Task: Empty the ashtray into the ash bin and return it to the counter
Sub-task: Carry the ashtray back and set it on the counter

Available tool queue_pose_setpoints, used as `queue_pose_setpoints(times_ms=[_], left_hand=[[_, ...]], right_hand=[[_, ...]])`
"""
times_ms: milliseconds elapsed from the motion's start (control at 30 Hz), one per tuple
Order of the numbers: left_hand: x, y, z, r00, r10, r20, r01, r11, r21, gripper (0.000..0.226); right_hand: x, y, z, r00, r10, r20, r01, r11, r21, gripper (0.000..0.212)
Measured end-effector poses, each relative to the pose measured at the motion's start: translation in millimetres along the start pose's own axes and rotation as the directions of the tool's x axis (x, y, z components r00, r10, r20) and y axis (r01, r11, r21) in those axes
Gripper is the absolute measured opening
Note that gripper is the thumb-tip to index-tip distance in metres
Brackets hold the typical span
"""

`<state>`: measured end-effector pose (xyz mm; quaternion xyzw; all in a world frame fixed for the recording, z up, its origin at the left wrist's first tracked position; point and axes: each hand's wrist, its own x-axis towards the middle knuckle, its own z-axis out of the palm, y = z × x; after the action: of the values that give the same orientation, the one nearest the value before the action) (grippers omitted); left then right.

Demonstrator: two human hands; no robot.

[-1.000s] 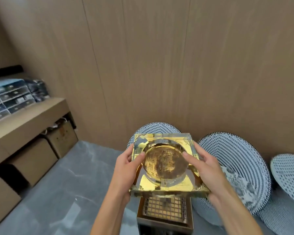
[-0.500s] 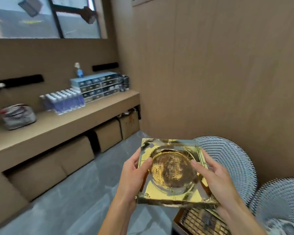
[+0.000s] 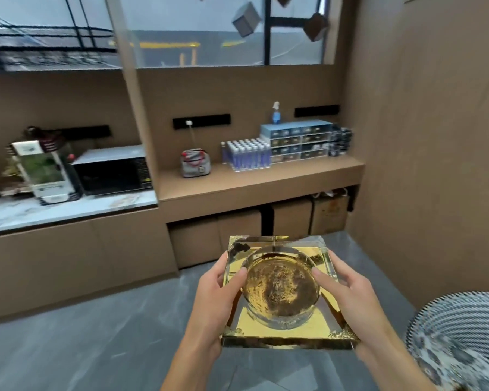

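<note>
A square gold and glass ashtray (image 3: 283, 325) with a round, brown-stained bowl is held level in front of me, above the grey floor. My left hand (image 3: 215, 300) grips its left edge with the thumb over the rim. My right hand (image 3: 350, 297) grips its right edge the same way. The wooden counter (image 3: 254, 182) runs along the far wall, well beyond the ashtray. The ash bin is out of view.
On the counter stand a grey pouch (image 3: 195, 162), a pack of bottles (image 3: 246, 155) and blue drawer boxes (image 3: 299, 141). A microwave (image 3: 113, 170) sits on a lower marble top at left. A dotted woven chair (image 3: 460, 337) is at the lower right. Cardboard boxes (image 3: 291, 218) sit under the counter.
My view has swung left, away from the ash bin and the woven chairs toward the counter. Both hands have kept the ashtray held between them.
</note>
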<state>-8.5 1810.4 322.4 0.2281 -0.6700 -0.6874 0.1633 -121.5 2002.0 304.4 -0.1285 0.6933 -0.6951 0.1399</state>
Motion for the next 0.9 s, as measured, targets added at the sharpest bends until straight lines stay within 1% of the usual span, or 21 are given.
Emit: queue_pose_setpoints(times_ms=[100,200,333,400,500,600,667,733,800,900], left_hand=[[14,0,-45,0.998,0.021,-0.065,-0.02,1.0,0.017,0.036],[27,0,-93,0.99,-0.008,-0.143,0.009,1.0,0.007,0.046],[49,-2,-164,0.972,0.013,-0.234,-0.016,1.0,-0.011,0.054],[59,-3,-197,0.957,0.026,-0.289,-0.028,1.0,-0.003,0.051],[69,-1,-247,0.934,0.03,-0.355,-0.035,0.999,-0.008,0.032],[75,2,-291,0.907,0.035,-0.42,-0.035,0.999,0.009,0.034],[79,1,-312,0.885,0.028,-0.465,-0.031,1.0,0.001,0.029],[80,-2,-341,0.856,0.015,-0.518,-0.018,1.0,-0.001,0.033],[81,-1,-366,0.834,-0.009,-0.552,0.005,1.0,-0.009,0.038],[88,-3,-404,0.799,-0.022,-0.601,0.016,1.0,-0.015,0.061]], right_hand=[[19,0,49,0.996,0.014,0.085,-0.012,1.0,-0.015,0.04],[41,1,103,0.99,0.003,0.143,0.0,1.0,-0.017,0.045],[68,5,182,0.972,0.007,0.236,-0.007,1.0,-0.004,0.049],[79,7,218,0.963,-0.022,0.267,0.024,1.0,-0.004,0.046],[94,6,274,0.946,-0.033,0.322,0.04,0.999,-0.016,0.045],[106,6,329,0.918,-0.024,0.396,0.031,0.999,-0.012,0.049],[113,9,354,0.902,-0.037,0.43,0.047,0.999,-0.012,0.042],[123,13,389,0.874,-0.031,0.486,0.043,0.999,-0.014,0.035],[130,15,422,0.853,-0.03,0.521,0.05,0.998,-0.024,0.037],[140,17,471,0.815,-0.016,0.579,0.043,0.999,-0.033,0.043]])
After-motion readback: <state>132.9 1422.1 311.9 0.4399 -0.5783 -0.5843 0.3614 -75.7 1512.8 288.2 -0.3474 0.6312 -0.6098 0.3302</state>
